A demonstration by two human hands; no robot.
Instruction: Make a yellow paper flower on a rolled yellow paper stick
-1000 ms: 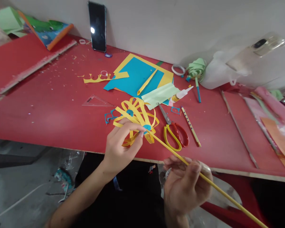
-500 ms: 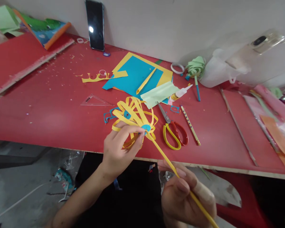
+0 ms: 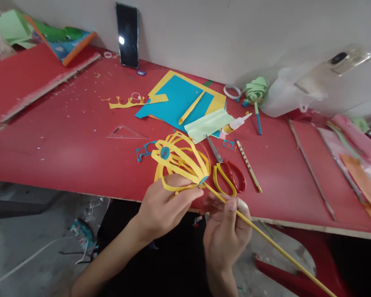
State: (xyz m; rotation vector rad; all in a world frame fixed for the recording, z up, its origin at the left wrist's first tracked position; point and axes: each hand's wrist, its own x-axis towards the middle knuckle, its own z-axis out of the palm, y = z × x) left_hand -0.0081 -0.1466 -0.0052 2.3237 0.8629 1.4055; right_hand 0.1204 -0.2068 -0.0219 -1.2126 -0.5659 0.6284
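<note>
Over the table's front edge, my left hand (image 3: 167,206) is closed on a globe of curved yellow paper strips (image 3: 185,159). A blue paper disc (image 3: 165,153) with a small hole sits at its far end, and another at its near end by my fingertips. My right hand (image 3: 227,231) pinches a long thin yellow stick (image 3: 275,246) between thumb and fingers. The stick's upper tip meets the near blue disc; whether it passes inside I cannot tell. Scissors (image 3: 225,173) with yellow and red handles lie just beyond my right hand.
On the red table (image 3: 68,152) lie blue and yellow paper sheets (image 3: 173,99), a pale green sheet (image 3: 204,126), a glue bottle (image 3: 236,123), a pencil (image 3: 249,165) and a clear set square (image 3: 126,132). A phone (image 3: 127,37) leans against the wall.
The paper globe has tilted and shifted slightly right, showing its far disc more fully. My right hand has moved up along the stick, nearer to the globe.
</note>
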